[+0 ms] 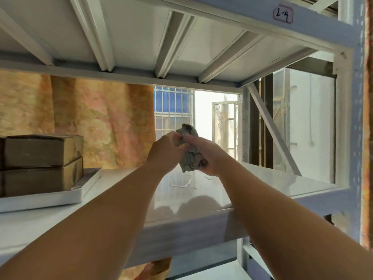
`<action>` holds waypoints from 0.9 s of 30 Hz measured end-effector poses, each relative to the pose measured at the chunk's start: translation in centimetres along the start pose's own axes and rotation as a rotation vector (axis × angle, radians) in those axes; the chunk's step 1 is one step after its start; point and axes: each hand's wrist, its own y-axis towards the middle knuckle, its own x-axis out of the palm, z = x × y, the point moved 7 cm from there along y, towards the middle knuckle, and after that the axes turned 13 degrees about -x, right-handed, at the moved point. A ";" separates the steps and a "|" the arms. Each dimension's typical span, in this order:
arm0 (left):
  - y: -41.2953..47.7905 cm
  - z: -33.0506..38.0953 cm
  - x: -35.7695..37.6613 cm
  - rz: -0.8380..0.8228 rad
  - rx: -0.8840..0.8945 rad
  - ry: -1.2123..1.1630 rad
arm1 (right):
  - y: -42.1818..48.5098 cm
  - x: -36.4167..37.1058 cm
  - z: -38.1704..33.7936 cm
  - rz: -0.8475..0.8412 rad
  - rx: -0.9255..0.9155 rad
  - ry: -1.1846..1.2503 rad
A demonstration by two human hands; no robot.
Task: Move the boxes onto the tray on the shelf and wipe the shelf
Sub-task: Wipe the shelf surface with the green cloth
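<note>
One cloth (190, 162), grey and crumpled, is held between both hands and appears raised off the surface. Left grip (165, 152): fingers curled round the cloth's left side. Right grip (204, 158): fingers and thumb closed round its right side and lower part. The two grips meet across the cloth, and a bunch of it stands up above them.

Directly below the grips: one shelf (222, 190), white and glossy, carrying one small puddle (181, 181) of clear liquid with a few drops beside it.

Well to the left of the grips and lower: one tray (40, 201), white, lying on the same shelf. Two brown boxes are on it, the upper box (40, 150) stacked squarely on the lower box (40, 180). The frame edge cuts off their left ends.

Behind and left of the grips: an orange patterned curtain (101, 122). Directly behind them: one barred window (173, 110). Above and to the right: one handwritten label (283, 14), "2-4", on the upper beam.
</note>
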 end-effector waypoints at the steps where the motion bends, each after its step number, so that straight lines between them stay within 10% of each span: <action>1: 0.0 0.0 -0.1 -0.011 0.000 -0.027 | 0.0 0.1 -0.2 -0.029 -0.029 -0.022; 27: 1.2 -2.5 -0.2 0.019 -0.210 -0.189 | -0.7 0.4 -1.0 -0.031 -0.121 -0.112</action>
